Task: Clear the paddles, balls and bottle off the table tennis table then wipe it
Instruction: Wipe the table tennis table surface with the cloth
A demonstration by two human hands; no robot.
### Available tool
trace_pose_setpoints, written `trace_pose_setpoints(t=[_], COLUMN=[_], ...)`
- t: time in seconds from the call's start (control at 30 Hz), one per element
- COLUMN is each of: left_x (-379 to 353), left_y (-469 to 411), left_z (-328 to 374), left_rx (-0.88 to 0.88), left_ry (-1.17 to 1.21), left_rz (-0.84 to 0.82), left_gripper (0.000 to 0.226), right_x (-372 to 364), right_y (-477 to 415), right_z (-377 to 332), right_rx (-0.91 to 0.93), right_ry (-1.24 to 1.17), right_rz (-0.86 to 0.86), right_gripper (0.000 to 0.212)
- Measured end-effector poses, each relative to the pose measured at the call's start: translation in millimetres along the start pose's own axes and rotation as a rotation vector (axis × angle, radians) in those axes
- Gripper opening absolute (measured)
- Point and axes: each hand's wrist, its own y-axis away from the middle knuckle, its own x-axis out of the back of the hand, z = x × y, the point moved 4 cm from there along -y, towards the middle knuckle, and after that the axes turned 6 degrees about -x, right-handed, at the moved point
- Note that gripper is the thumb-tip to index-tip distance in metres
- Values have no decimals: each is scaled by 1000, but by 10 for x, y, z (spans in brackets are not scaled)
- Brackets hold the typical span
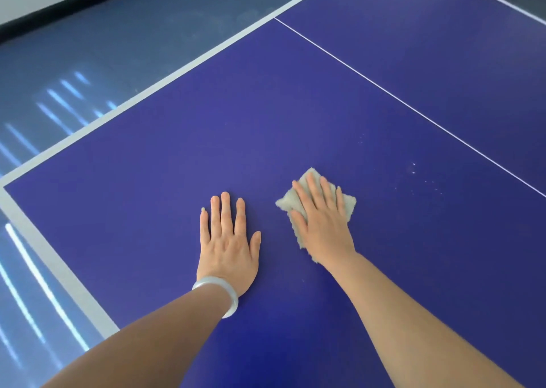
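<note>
Floor (59,92) of dark blue-grey filled the left side, streaked with pale reflections of light. Next to it ran the white edge band (44,234) of the table tennis surface (177,151), turning a corner at the far left and running up and away towards the top of the view. Inside the band, the surface was deep blue.

Towards the middle, the left hand (229,240) lay palm down on the blue, open, with its fingers straight and slightly spread and the thumb out to the side. It held nothing. A pale, translucent bangle (227,291) circled the left wrist, its lower edge touching the surface.

Just to the right, and apart from the left hand, the right hand (322,219) pressed flat on a beige, fluffy cloth (350,206). Its fingers were straight and laid across the cloth rather than curled around it. The cloth's corners showed beyond the fingertips, past the little finger and beside the thumb, and a ragged edge showed below the thumb side of the palm.

Further right, a scatter of small whitish specks (413,169) marked the blue, near the thin white centre line (413,108), which ran diagonally from the far edge down to the right border of the view.
</note>
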Motion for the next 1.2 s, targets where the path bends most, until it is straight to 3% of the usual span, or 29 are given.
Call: trace_pose_setpoints(t=[0.07, 0.17, 0.23, 0.3, 0.37, 0.43, 0.5, 0.63, 0.7, 0.83, 1.0, 1.1, 1.2], left_x=[-3, -13, -7, 3, 10, 19, 20, 7, 12, 54, 208, 257, 199], left_y=[-10, -12, 2, 5, 6, 3, 3, 9, 12, 50, -130, -432, -777], left_z=[6, 8, 3, 2, 1, 5, 7, 3, -1, -32, 168, 626, 991], left_rx=[2, 2, 3, -1, -1, -3, 1, 10, 10, -7, -14, -174, -131], left_ry=[-3, -3, 0, 2, 16, 23, 34, 33, 35, 86, 412, 348, 232], left_rz=[0, -15, -22, -22, -20, -20, -25, -35, -39, -15, 41, 11, -50], left_gripper=[70, 70, 71, 71, 72, 72, 72, 72, 72, 70, 65, 70, 73], right_x=[-51, -78, -85, -74, -135, -212, -206, -155, -148, -167, -186, -185, -185], right_y=[330, 638, 758, 892, 1105, 1300, 1389, 1379, 1335, 1317, 1316, 1299, 1280], right_z=[299, 643, 397, -88, -497, -477, -82, 904, 1066, 1012, 1080, 1124, 1344], right_rx=[-56, -430, -624, -559, -340, -211, -294, -770, -856, -872, -884, -843, -718], right_ry=[-7, -73, -106, -110, -83, -55, -55, -124, -145, -128, -114, -87, -29], right_rz=[26, 70, 89, 86, 46, 24, 38, 61, 69, 36, 40, 50, -1], right_gripper=[58, 54, 57, 63, 66, 65, 65, 62, 66, 70, 66, 70, 76])
